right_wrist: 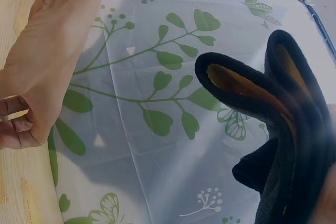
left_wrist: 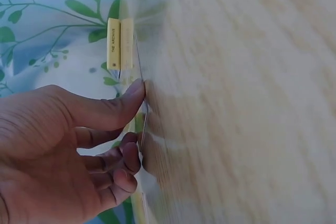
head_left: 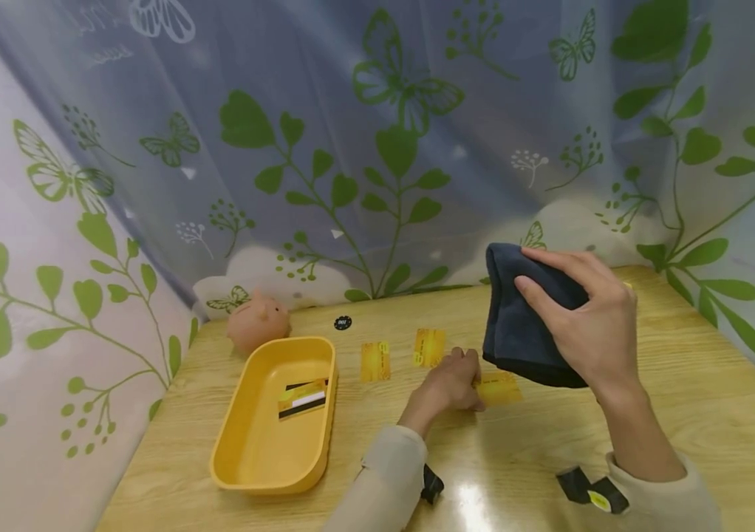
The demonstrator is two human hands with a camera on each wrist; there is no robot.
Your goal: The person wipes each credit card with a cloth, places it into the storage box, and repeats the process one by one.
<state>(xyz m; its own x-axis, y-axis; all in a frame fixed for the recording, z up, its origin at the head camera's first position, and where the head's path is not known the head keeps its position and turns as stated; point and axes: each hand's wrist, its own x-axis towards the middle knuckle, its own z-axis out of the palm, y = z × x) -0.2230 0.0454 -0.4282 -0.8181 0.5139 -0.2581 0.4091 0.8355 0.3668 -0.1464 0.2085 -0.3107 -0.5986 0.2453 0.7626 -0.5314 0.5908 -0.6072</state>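
Observation:
My right hand (head_left: 593, 318) grips a folded dark blue cloth (head_left: 530, 318) above the table, thumb on the near face. In the right wrist view the cloth (right_wrist: 294, 124) shows dark edges and brownish insides in its folds. Lower down, my left hand (head_left: 447, 384) is at a yellow card (head_left: 500, 388) on the table. The left wrist view has the thumb and curled fingers of this hand (left_wrist: 79, 140) pinching the card's thin edge (left_wrist: 145, 111). Two more yellow cards, one left (head_left: 375, 360) and one right (head_left: 429, 347), lie flat beyond the left hand.
On the left, a yellow tray (head_left: 224, 451) contains striped cards (head_left: 303, 399). A pink piggy bank (head_left: 258, 323) stands behind it, and a black chip (head_left: 343, 322) lies near the curtain (head_left: 324, 96). A small yellow box (left_wrist: 113, 44) appears in the left wrist view.

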